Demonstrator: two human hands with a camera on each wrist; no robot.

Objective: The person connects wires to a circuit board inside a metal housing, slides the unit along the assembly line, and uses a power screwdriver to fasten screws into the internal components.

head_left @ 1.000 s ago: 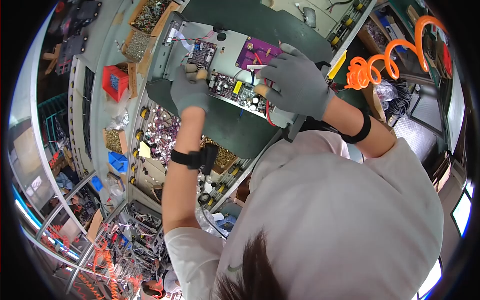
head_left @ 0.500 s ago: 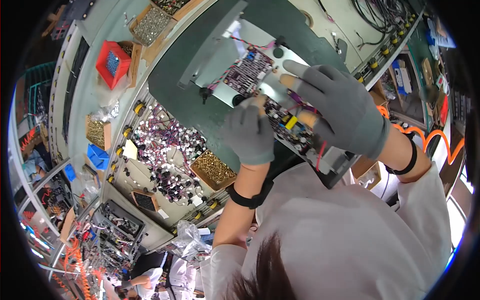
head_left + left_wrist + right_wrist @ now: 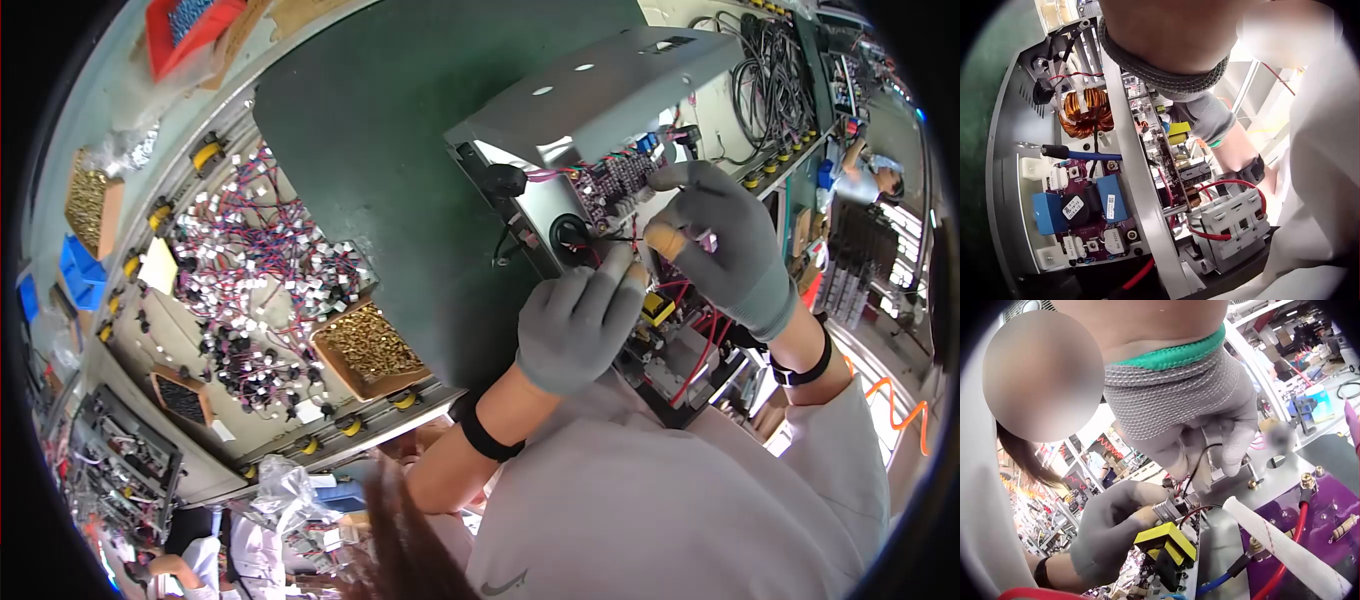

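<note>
A grey metal chassis (image 3: 600, 95) with circuit boards stands tilted in front of me in the head view. My gloved left hand (image 3: 580, 325) has its fingertips at the dark populated board (image 3: 610, 190), by the silver heatsink (image 3: 1169, 511). Opposite it, my gloved right hand (image 3: 735, 245) pinches a thin black wire (image 3: 1196, 469) above the board's edge. A yellow-wrapped transformer (image 3: 1166, 540) sits just below both hands. In the left wrist view appear a copper coil (image 3: 1085, 112) and a purple board with blue blocks. What the left fingertips hold is hidden.
A green mat (image 3: 400, 150) lies under the chassis. On the left are a heap of wired connectors (image 3: 260, 260) and a box of brass fasteners (image 3: 370, 345). Coiled black cables (image 3: 775, 95) lie at the back right. A grey terminal block (image 3: 1229, 228) with red wire is on the chassis.
The chassis has turned and tilted, its side wall now raised, and lies farther right in the head view, which has also shifted. Both hands have come closer together over the board.
</note>
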